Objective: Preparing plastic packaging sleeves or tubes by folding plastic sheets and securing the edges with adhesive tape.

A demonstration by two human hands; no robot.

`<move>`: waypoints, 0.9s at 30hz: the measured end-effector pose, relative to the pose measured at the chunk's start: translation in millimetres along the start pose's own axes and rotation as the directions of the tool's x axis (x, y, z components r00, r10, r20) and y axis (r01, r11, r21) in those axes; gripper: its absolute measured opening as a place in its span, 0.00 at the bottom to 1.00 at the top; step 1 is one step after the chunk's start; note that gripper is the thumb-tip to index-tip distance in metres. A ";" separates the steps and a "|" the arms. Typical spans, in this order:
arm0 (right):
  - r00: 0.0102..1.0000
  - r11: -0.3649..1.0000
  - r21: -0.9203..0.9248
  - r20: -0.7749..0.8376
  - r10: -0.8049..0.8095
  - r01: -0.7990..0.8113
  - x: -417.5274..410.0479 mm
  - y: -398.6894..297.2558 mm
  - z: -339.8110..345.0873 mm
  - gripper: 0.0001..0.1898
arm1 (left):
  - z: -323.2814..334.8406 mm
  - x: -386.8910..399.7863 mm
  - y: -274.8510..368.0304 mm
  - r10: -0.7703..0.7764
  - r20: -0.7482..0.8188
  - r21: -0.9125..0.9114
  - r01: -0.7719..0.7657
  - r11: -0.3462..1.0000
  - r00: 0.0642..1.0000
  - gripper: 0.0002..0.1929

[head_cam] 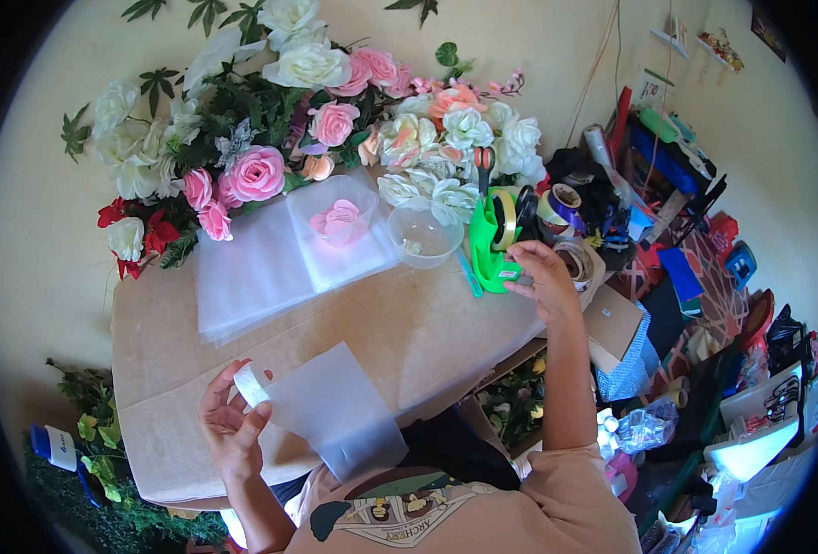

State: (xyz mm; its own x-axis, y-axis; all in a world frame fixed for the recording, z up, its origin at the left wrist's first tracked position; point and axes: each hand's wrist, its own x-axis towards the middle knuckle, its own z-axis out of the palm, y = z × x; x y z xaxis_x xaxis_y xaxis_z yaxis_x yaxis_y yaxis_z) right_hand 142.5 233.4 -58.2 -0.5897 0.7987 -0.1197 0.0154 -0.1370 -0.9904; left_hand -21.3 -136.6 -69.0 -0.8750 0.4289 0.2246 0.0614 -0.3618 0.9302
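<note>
My left hand [235, 419] holds a small white strip or roll [251, 385] between thumb and fingers. Beside it, a translucent plastic sheet [343, 408] overhangs the table's near edge; whether it is joined to the white piece I cannot tell. My right hand [540, 277] is raised with spread fingers at a green tape dispenser [486, 239]; its fingertips are near the dispenser, and contact is unclear. Scissors [484, 163] with red and black handles stand in the dispenser, which also carries a yellowish tape roll [504, 220]. A teal pen or cutter [469, 274] lies alongside.
Stacked translucent sheets [256, 277] lie on the brown-covered table [173, 388]. One clear tub [360, 201] holds pink pieces; another [426, 239] holds small whitish bits. Artificial roses [258, 173] line the wall side. Tape and ribbon rolls [565, 208] and a cardboard box [611, 325] are at right.
</note>
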 end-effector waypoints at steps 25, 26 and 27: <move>0.999 0.994 0.106 -0.041 -0.011 0.015 -0.5 9.7 -0.5 0.07 | -5.2 -4.8 6.2 0.029 -0.022 -0.002 -0.029 1.000 0.999 0.30; 0.999 0.994 0.105 -0.042 -0.010 0.015 -1.1 9.5 -0.4 0.07 | -5.5 -5.0 6.0 0.028 -0.021 -0.003 -0.028 1.000 0.999 0.30; 0.999 0.994 0.104 -0.052 -0.006 0.011 -1.3 9.5 0.6 0.08 | -6.3 -5.2 5.7 0.026 -0.024 -0.004 -0.026 1.000 0.999 0.30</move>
State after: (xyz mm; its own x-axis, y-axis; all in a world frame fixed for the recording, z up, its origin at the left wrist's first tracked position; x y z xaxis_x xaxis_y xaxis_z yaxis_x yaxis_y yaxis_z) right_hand 142.9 230.8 -67.4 -0.5474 0.8286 -0.1171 -0.0756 -0.1883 -0.9792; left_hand -19.5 -146.1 -66.7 -0.8843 0.3992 0.2420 0.0828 -0.3762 0.9228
